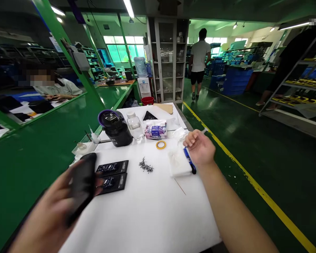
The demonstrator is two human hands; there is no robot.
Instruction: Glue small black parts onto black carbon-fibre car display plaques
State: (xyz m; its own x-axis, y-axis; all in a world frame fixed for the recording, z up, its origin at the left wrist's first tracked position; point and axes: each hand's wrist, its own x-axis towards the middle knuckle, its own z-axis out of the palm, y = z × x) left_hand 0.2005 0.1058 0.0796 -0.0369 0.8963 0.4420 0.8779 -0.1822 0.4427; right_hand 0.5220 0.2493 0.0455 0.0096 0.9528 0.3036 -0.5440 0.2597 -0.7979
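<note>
Your left hand [52, 211] is gripping one black part [81, 186]; right hand [200, 147] pinching one white stick [204, 131]; two black panels [112, 167] lying by the table [147, 211]'s left edge.

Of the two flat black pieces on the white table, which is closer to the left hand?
The piece nearer the camera: the left hand, holding a dark flat object, almost touches it; the other piece lies beyond it.

We hold a flat black slab [83, 186] with rounded corners, blurred, tilted above the table's [147, 214] left edge in our left hand [52, 214]. A thin white stick [204, 131] pokes from our right hand [200, 148].
</note>
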